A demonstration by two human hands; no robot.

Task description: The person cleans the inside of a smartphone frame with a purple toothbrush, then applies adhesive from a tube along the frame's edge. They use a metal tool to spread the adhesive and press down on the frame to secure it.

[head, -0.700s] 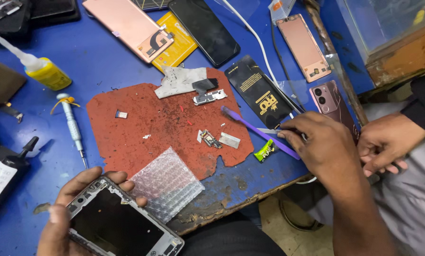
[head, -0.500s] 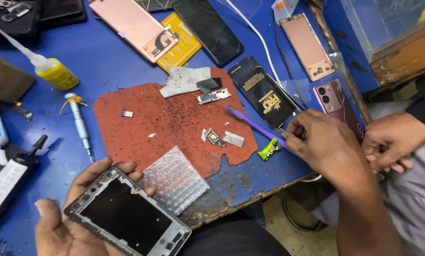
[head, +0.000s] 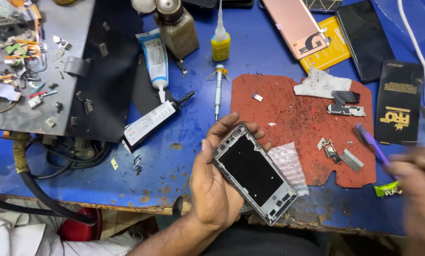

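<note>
Leftmost, a glue tube lay on the blue table. Left hand cradled an opened phone frame from beneath, fingers curled round its edges, over the table's front edge. Red mat just behind. Right hand, blurred, held a purple tool; grip unclear.

Matt grey metal phone frame, rough red mat, glossy purple plastic tool

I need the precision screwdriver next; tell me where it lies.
In the head view, the precision screwdriver lies on the blue table just left of the red mat, below the yellow glue bottle.
</note>
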